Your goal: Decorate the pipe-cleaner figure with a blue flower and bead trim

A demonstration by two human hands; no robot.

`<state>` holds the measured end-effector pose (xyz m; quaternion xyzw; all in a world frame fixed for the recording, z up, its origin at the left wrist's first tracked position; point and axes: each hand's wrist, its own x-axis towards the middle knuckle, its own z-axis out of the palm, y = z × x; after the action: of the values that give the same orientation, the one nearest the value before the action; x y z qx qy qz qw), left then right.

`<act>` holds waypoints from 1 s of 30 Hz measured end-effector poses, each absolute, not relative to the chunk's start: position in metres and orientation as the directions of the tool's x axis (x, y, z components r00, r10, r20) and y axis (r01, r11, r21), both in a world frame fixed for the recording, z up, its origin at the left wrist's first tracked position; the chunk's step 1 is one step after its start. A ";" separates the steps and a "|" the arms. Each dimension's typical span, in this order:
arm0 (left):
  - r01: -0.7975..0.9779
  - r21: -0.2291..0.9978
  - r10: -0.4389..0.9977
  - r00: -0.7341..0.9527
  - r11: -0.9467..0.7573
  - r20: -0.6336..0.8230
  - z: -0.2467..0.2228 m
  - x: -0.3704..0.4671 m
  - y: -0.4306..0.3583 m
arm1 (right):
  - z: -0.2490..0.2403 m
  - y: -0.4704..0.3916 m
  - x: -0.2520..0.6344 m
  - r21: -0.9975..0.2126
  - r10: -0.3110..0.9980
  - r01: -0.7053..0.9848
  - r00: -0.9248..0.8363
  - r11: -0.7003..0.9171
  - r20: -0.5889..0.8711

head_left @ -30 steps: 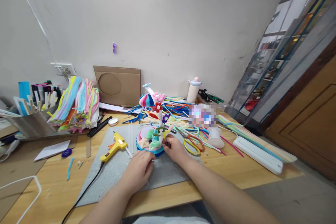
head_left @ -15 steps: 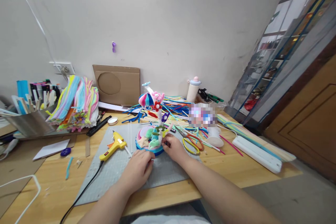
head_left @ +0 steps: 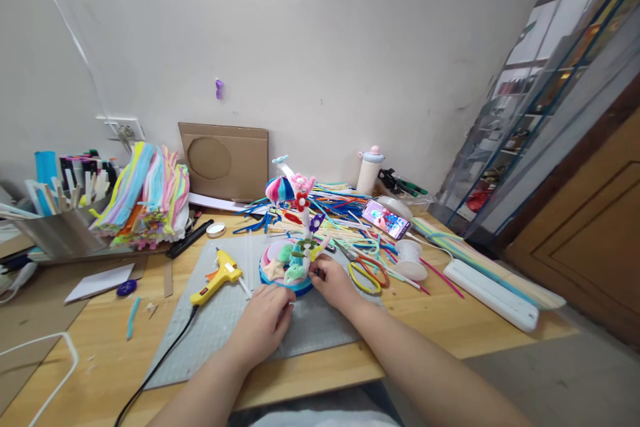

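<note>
On a grey cutting mat (head_left: 195, 347) stands a pipe-cleaner ornament (head_left: 295, 271), its round base edged in blue. From the base rises a white fuzzy stem carrying red, pink and purple flowers, with a striped hot-air-balloon shape (head_left: 279, 190) at its upper left. My left hand (head_left: 267, 312) is closed at the base's front left, fingertips against the rim and partly hidden. At the right edge of the base, beside the stem, my right hand (head_left: 330, 280) has its fingers pinched on the ornament. Whether a small piece is between them cannot be seen.
A yellow glue gun (head_left: 216, 278) lies left of the ornament, its black cord running forward. Orange-and-yellow scissors (head_left: 367, 273) lie to the right. Behind are loose pipe cleaners (head_left: 340, 203), a lit phone (head_left: 386, 219) and a bottle (head_left: 369, 170). A white power strip (head_left: 493, 293) lies far right.
Both hands and the ornament stay in place. The view has shifted very slightly, and the phone screen that was blurred over earlier now shows plainly.
</note>
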<state>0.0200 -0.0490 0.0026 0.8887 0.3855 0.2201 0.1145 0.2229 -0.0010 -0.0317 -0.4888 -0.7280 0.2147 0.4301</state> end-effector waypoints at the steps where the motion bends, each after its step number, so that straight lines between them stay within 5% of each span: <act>1: 0.635 0.373 0.735 0.606 -0.677 0.303 0.002 0.020 -0.049 | -0.032 -0.001 0.223 -0.732 0.896 0.527 -0.154 0.431 0.417; 30: 0.639 0.371 0.738 0.601 -0.674 0.307 0.004 0.020 -0.051 | -0.031 -0.002 0.223 -0.729 0.898 0.536 -0.150 0.425 0.413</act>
<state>0.0201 -0.0511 0.0038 0.8876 0.3879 0.2218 0.1119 0.2227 -0.0022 -0.0314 -0.4925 -0.7281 0.2120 0.4270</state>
